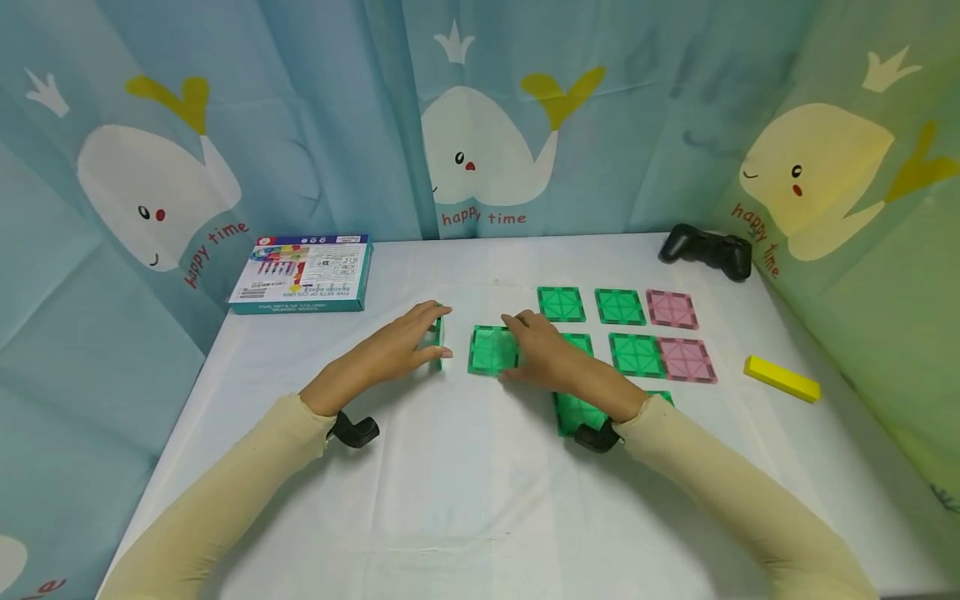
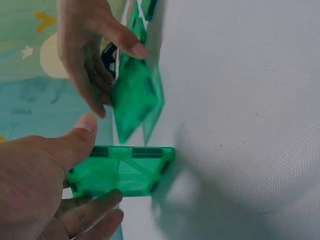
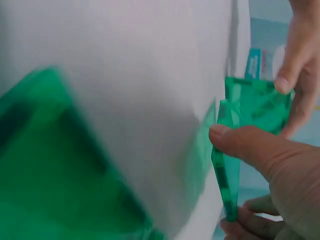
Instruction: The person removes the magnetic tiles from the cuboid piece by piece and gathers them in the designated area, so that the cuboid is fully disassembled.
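Observation:
In the head view my left hand (image 1: 390,343) pinches a green translucent square magnetic tile (image 1: 438,340), stood on edge with its thin side toward the camera. The left wrist view shows the thumb and fingers at opposite edges of that tile (image 2: 122,172). My right hand (image 1: 543,352) grips a second green magnetic tile (image 1: 491,350) by its edges, held nearly flat close over the table. In the right wrist view this tile (image 3: 226,172) appears edge-on, its pale green shadow beside it. A short gap separates the two held tiles.
Several green tiles (image 1: 561,304) lie right of and under my right arm, with two pink tiles (image 1: 672,309) beyond. A yellow bar (image 1: 782,379) lies at the right, a black game controller (image 1: 705,250) at the back right, a flat toy box (image 1: 300,275) at the back left.

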`<state>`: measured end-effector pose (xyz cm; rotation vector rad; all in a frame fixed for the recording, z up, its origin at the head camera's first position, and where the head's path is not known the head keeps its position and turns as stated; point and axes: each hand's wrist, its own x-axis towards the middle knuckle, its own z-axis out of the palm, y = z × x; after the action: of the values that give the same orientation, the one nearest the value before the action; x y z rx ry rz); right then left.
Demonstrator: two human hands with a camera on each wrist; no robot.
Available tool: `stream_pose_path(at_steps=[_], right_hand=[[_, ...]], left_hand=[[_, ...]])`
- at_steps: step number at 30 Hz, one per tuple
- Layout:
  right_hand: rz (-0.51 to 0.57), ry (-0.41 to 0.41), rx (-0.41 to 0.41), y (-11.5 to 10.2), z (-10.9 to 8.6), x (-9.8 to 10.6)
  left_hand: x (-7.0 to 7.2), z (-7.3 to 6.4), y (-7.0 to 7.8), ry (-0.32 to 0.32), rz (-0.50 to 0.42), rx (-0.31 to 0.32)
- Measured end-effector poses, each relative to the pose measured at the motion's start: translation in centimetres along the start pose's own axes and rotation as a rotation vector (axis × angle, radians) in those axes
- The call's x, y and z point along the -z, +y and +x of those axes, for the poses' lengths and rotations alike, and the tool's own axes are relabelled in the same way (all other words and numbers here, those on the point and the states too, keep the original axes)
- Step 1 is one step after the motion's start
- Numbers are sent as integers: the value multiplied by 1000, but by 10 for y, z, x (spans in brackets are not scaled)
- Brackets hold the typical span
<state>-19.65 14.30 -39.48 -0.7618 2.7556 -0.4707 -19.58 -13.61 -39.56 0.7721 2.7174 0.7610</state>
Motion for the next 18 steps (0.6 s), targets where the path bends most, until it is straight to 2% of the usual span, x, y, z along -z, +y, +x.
stream_pose_path(at_steps=[6, 13, 18], right_hand=[[99, 45, -32, 33, -37, 11], [168, 58, -102, 67, -97, 35], [133, 90, -144, 95, -142, 49]], left_hand=[[-2, 1, 2, -9, 3, 11], [-2, -2, 1, 10, -17, 14], [-2, -2, 1, 12, -27, 8]])
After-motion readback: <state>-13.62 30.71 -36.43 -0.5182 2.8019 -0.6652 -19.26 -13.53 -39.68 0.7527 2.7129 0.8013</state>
